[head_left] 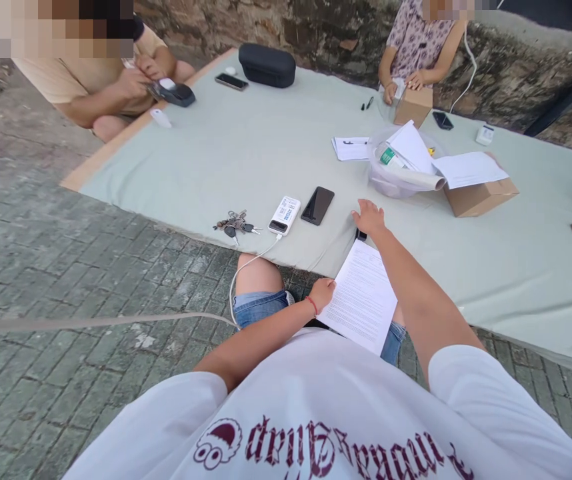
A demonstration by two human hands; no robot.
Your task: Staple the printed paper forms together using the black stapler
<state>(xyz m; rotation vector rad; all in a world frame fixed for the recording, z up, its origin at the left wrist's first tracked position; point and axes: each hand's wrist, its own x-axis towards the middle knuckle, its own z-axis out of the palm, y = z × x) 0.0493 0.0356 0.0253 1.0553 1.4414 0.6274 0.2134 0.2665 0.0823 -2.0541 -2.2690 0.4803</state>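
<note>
We see the person's left hand [322,292] closed on the near-left edge of a printed sheet of paper [363,298], which lies across the lap and reaches up to the near edge of the pale green mat [246,153]. The right hand [369,217] is stretched out flat on the mat just beyond the sheet's far end, fingers spread and loosely open; a small dark object [361,235] shows just under the wrist, and we cannot tell whether the hand touches it.

To the left of the right hand lie a black phone [317,205] and, just beside it, a white power bank [285,215] with a white cable [246,267] running off its near end over the knee. A bunch of keys [235,224] sits further left, near the mat's edge.

Beyond the right hand, a clear plastic bag [391,175] holds papers and a rolled sheet, touching an open cardboard box [481,197] on its right, with a loose sheet laid over the box. A second, smaller cardboard box [413,105] stands at the far side under another person's hands.

At the far left another person holds a dark device [173,93] in both hands, with a black case [267,65] and a phone near them on the mat.
</note>
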